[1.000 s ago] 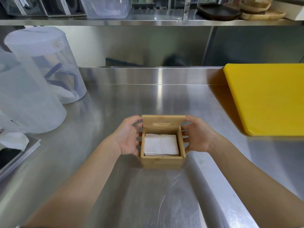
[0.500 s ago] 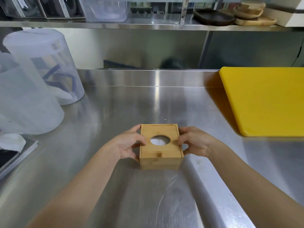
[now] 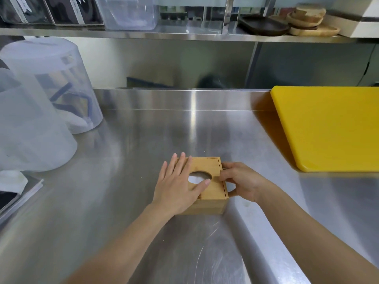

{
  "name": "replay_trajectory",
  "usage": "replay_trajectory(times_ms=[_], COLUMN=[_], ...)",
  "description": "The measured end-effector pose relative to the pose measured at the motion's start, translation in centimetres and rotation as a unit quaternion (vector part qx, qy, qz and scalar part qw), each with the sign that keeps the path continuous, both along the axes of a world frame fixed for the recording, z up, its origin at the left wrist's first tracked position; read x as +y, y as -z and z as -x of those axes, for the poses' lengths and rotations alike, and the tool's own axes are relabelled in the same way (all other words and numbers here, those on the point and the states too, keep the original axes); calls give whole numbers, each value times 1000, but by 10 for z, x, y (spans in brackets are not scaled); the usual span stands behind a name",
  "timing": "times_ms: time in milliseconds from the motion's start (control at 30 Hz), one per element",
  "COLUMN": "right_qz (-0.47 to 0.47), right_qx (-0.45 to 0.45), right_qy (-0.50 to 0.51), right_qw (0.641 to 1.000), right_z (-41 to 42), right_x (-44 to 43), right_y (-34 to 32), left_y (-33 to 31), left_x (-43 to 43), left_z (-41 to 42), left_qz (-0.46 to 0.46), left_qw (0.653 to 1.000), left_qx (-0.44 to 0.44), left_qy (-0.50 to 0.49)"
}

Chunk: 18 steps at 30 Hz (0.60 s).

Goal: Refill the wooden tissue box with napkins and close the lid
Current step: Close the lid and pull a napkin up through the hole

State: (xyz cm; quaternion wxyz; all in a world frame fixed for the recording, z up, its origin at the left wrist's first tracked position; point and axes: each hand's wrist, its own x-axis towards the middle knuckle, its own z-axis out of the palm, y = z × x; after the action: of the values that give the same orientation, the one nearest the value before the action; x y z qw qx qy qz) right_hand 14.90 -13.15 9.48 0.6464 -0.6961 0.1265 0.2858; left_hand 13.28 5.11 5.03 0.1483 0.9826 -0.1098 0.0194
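A small wooden tissue box (image 3: 213,193) sits on the steel counter with its lid down. White napkins (image 3: 198,178) show through the round hole in the lid. My left hand (image 3: 177,186) lies flat on the left half of the lid, fingers spread and pointing away from me, thumb by the hole. My right hand (image 3: 240,182) grips the box's right side, with its fingertips on the lid's right edge.
A yellow cutting board (image 3: 328,128) lies at the right. Two translucent plastic containers (image 3: 51,85) stand at the left, with a tray and white cloth (image 3: 12,181) in front of them. A shelf (image 3: 184,34) above carries tubs and wooden dishes.
The lid swung down from upright and now covers the napkins. My left hand moved from the box's side onto the top of the lid. My right hand stayed at the right side.
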Motion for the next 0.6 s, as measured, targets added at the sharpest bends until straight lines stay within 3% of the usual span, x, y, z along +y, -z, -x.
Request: replay_trajectory(times_ms=[367,433,533,600], right_qz=[137,195,291,328], right_qx=[-96,-182,-345,-396], right_qy=[-6,6,-10,-50], right_qw=[986,964,892,856], right_z=[2,2,6,6], right_x=[9,11,14,18], right_y=[6,8,5,4], left_y=[-3,-4,-5,-5], left_x=[5,6,6,6], left_z=[0,0,1,1], left_qz=[-8,-14,-22,-24], left_qw=[999,999,999,999], left_qx=[35,34,24,20], left_qy=[30,36,39,38])
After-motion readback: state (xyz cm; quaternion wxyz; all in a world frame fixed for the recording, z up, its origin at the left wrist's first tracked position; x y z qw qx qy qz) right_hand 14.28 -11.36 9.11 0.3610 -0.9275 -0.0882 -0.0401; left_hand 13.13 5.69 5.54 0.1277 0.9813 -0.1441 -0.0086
